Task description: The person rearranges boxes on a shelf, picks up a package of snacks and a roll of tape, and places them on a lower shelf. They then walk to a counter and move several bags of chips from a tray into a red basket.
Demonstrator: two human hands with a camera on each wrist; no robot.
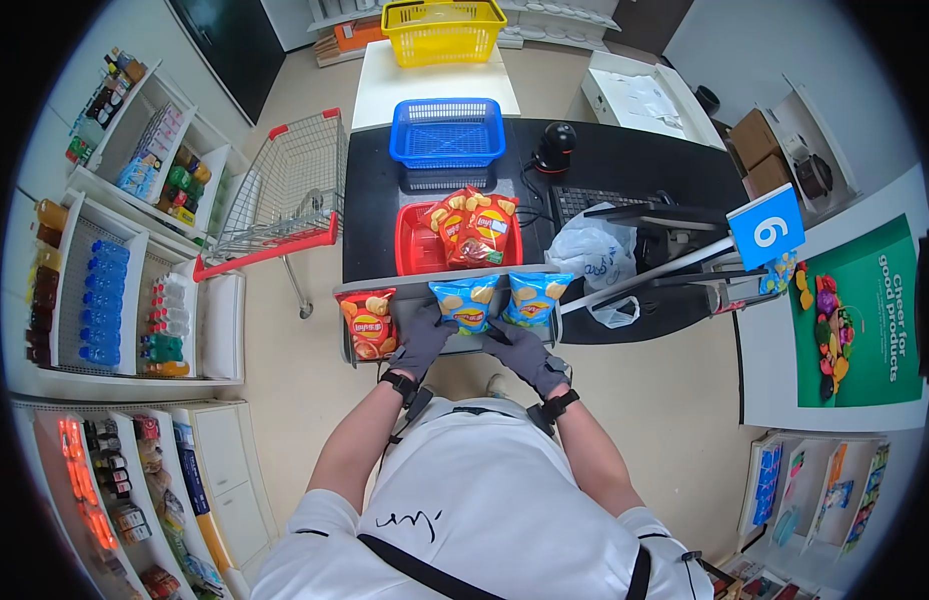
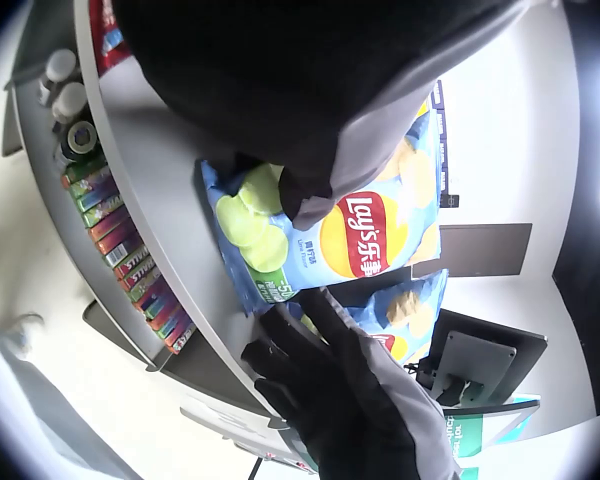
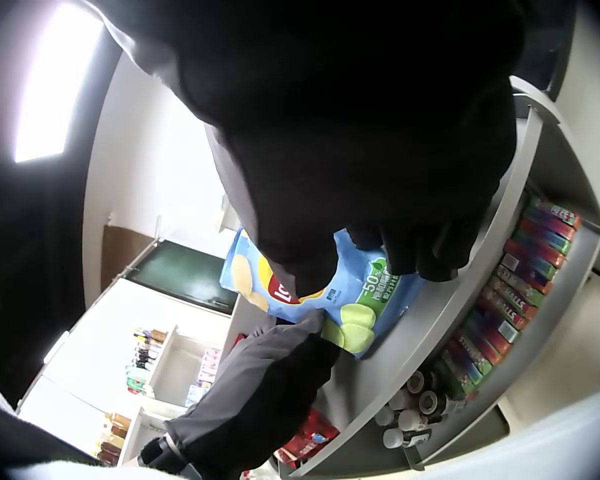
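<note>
Two blue Lay's chip bags stand in the grey rack at the counter front, the middle bag beside the right bag. My gloved left hand grips the middle bag's left side, its thumb across the front in the left wrist view. At the bag's lower right side, my gloved right hand pinches the edge, overlapping the right bag in part. Lime slices show on the front of the middle bag in the right wrist view. Left of my left hand stands a red chip bag.
Behind the rack, a red basket holds red chip bags. A blue basket, a scanner and a white plastic bag are on the black counter. Below the rack runs a shelf of candy packs. A shopping cart stands left.
</note>
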